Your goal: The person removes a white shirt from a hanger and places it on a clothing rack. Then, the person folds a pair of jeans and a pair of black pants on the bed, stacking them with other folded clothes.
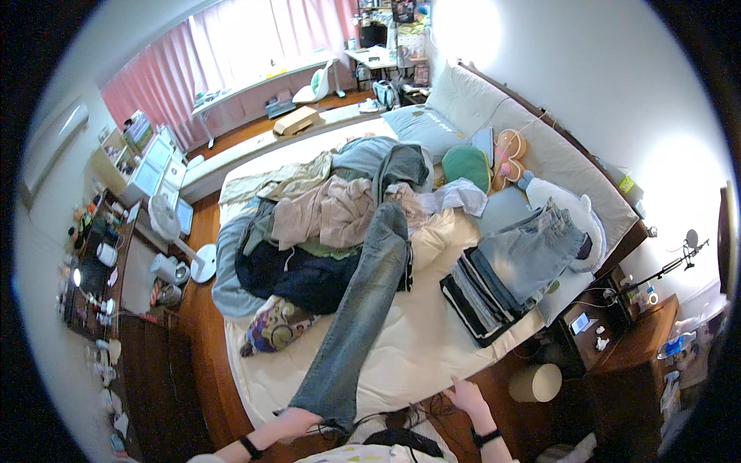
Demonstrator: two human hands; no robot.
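My left hand [294, 422] grips the hem end of a pair of blue denim jeans [362, 312] at the near edge of the bed [417, 341]. One long leg stretches from there up into a heap of clothes. My right hand [466, 396] is beside the mattress edge, with nothing seen in it and the fingers apart. In the heap lie a pinkish-beige garment [324, 214], a dark navy garment [301, 278] and a patterned purple cloth item [278, 327]. On the right, light blue jeans [524, 249] rest on a stack of folded trousers [483, 295].
Pillows and plush toys, including a green cushion [466, 168] and a white plush [564, 202], lie along the headboard [579, 168]. A bin [535, 383] stands on the floor by the nightstand [596, 330]. To the left is a white pedestal fan [202, 263]. Thin cables [437, 414] hang near my legs.
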